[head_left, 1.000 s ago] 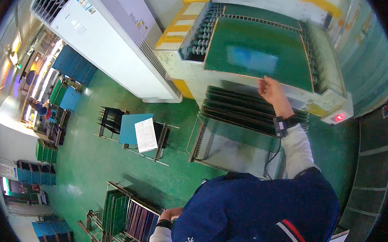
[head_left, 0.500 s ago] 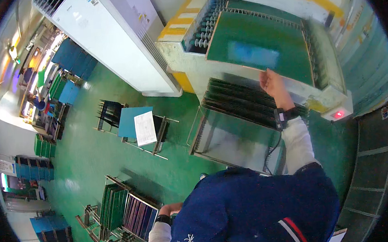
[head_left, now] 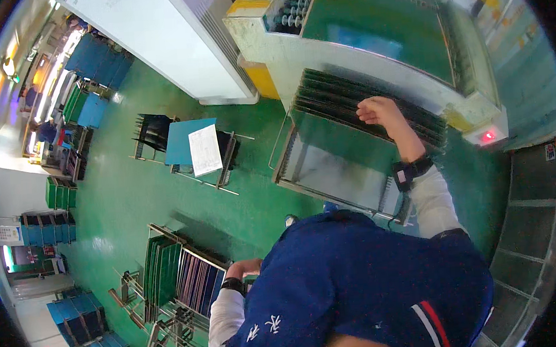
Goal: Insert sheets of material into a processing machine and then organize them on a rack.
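Reaching: right hand (head_left: 377, 110) has dropped from the machine bed onto upright green panels (head_left: 363, 106) in rack, fingers curled | left hand (head_left: 244, 268) gripping trolley (head_left: 182, 283) rail unchanged.

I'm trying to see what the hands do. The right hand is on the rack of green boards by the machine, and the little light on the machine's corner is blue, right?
Not quite: the head view shows the light is red. The right hand is indeed on the rack of green boards.

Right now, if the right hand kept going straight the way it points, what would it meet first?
Probably the row of upright dark green boards in the metal rack; the right hand is curled right at their top edges, though depth is unclear.
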`<state>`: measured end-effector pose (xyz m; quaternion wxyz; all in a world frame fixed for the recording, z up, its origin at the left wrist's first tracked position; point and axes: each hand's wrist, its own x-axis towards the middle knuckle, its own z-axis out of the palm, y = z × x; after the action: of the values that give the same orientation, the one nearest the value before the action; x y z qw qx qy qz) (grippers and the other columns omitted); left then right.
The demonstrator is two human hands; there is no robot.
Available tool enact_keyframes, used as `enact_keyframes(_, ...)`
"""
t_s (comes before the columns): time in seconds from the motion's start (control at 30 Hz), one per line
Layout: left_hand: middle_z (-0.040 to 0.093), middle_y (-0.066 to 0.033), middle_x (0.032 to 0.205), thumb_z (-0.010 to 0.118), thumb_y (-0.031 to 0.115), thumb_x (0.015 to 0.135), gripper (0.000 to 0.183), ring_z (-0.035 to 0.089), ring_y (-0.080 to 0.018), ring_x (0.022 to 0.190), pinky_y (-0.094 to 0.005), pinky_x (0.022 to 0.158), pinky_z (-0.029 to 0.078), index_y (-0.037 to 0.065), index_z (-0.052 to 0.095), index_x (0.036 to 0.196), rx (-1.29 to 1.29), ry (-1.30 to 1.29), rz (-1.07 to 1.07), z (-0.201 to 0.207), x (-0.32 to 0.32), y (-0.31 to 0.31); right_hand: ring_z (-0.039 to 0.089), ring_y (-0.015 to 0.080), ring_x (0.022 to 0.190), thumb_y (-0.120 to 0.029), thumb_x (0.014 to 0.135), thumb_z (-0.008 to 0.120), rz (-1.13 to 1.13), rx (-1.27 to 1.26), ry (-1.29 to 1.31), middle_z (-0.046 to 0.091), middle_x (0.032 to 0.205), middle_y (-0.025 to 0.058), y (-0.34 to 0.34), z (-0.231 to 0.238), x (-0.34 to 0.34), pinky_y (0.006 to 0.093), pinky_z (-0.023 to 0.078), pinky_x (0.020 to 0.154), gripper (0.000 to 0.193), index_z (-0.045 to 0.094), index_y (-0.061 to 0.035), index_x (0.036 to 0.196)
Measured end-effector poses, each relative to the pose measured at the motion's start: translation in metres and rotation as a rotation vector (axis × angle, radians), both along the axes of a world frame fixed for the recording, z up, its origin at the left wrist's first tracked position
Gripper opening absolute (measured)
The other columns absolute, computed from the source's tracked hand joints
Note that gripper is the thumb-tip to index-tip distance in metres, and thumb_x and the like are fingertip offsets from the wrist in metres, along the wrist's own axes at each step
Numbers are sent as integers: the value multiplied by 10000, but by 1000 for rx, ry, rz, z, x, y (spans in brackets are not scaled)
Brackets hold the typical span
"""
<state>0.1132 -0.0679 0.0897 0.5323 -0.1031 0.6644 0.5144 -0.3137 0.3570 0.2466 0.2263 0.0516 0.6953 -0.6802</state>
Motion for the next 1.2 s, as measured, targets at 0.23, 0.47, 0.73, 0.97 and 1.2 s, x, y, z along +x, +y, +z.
enact_keyframes(0.23,651,-36,983,734,197,626,424,552,-176,920,-351,818,409,18,633,997,36,-7,-7,-8,18,-18,624,163,720,-233,825,603,55,264,331,658,781,85,-12,-27,37,280,475,647,251,643,4,898)
enact_keyframes(0.47,650,-35,986,736,190,621,428,552,-176,925,-351,822,408,20,632,999,67,-6,3,-19,29,-30,613,238,732,-191,780,612,40,656,697,639,780,105,-31,-13,73,329,477,671,185,643,-45,890)
enact_keyframes(0.73,649,-33,991,739,182,615,432,551,-177,931,-351,827,407,22,632,1002,87,17,37,-29,49,-44,566,288,865,-169,733,652,84,812,830,586,873,105,-34,-25,77,390,453,753,175,632,-62,871)
enact_keyframes(0.97,649,-27,989,739,185,618,435,553,-176,927,-349,830,407,23,631,1007,61,33,28,-18,45,-40,569,306,873,-145,743,653,142,968,779,588,870,121,-45,-27,85,408,458,737,171,584,-52,868)
enact_keyframes(1.2,648,-17,979,735,200,630,438,557,-172,913,-344,834,409,24,629,1017,-7,24,-62,12,42,-34,595,353,776,-196,781,603,249,1246,620,608,775,148,-42,-35,71,464,468,663,157,550,-50,810)
